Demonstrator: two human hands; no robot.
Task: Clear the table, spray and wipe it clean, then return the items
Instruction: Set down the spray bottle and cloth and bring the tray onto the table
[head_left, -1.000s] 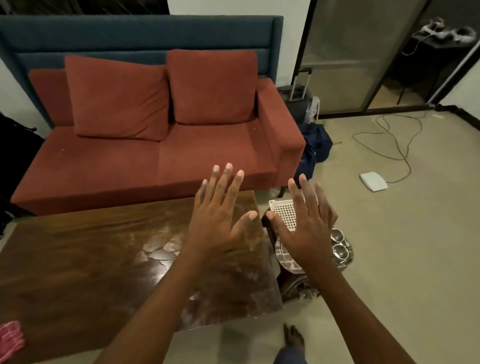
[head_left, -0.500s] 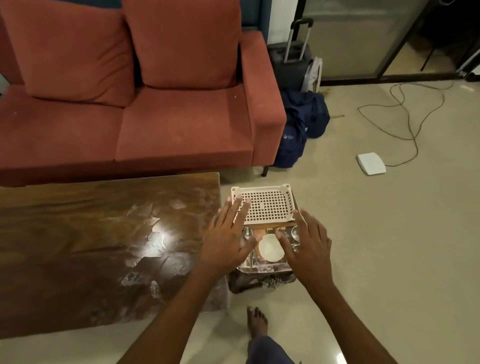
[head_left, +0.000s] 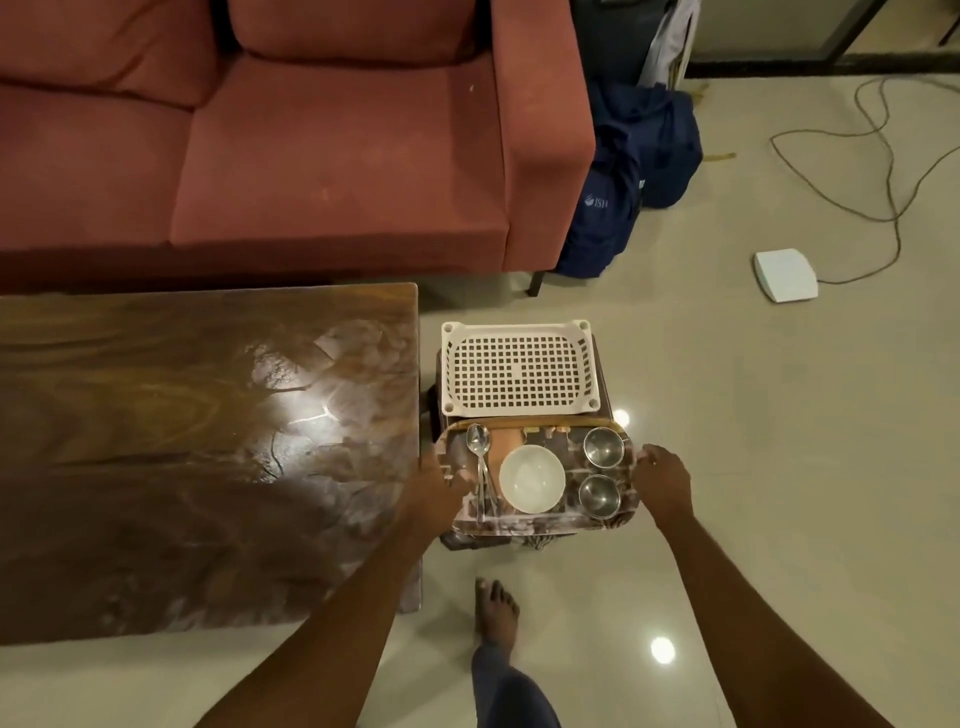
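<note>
Hands: I am gripping opposite tray (head_left: 540, 526) edges, left hand (head_left: 434, 491) and right hand (head_left: 662, 480) curling round the rim.
Load: bowl (head_left: 532, 478), spoon (head_left: 479, 447), two cups (head_left: 602, 447).

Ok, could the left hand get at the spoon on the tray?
Probably yes: the spoon lies uncovered just beside the left hand, though that hand grips the tray and must let go first.

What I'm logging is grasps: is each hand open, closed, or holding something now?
Left hand: grips the tray's left edge.
Right hand: grips the tray's right edge.
</note>
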